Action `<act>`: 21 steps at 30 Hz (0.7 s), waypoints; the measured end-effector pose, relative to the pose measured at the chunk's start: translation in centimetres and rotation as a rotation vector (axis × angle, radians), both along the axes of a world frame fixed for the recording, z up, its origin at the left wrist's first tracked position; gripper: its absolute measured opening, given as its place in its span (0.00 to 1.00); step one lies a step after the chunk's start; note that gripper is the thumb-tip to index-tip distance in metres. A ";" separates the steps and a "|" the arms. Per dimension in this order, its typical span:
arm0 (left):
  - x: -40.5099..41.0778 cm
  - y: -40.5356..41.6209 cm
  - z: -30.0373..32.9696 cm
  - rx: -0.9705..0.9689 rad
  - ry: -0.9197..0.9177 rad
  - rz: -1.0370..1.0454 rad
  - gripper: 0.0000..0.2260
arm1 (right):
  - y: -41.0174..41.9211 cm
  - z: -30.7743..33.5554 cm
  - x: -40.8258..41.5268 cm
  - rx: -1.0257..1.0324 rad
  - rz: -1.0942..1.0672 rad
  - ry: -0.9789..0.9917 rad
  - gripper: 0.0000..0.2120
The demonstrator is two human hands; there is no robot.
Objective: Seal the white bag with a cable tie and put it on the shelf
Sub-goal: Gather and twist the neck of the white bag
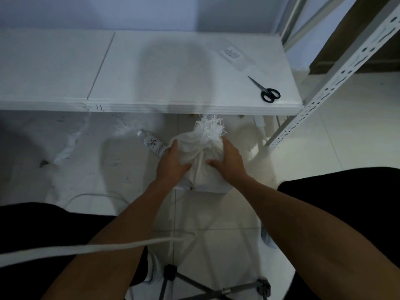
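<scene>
The white bag (202,148) sits low in front of me, below the table's front edge, on a white box-like base (207,188). Its neck is gathered, and a frayed white tuft (208,126) sticks up from it. A thin white strip, possibly the cable tie (200,161), runs down the bag's front. My left hand (173,161) presses on the bag's left side. My right hand (229,161) grips its right side. The grey metal shelf frame (337,68) stands to the right.
A white table (151,72) spans the view ahead, with black scissors (267,90) and a clear packet (237,55) on its right part. A plastic bottle (151,144) lies on the floor left of the bag. A white cord (86,249) crosses near my left arm. Chair legs (194,284) are below.
</scene>
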State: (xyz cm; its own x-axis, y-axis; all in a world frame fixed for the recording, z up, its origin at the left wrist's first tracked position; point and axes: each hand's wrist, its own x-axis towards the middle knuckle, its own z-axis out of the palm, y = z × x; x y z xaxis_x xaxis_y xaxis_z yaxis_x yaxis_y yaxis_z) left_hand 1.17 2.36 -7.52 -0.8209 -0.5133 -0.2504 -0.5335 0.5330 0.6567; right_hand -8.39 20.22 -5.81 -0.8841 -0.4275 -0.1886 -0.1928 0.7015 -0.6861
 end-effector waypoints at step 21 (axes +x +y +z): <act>-0.9 -0.1 -1.8 0.306 0.177 0.333 0.24 | -0.4 -1.5 -1.6 -0.401 -0.437 -0.247 0.16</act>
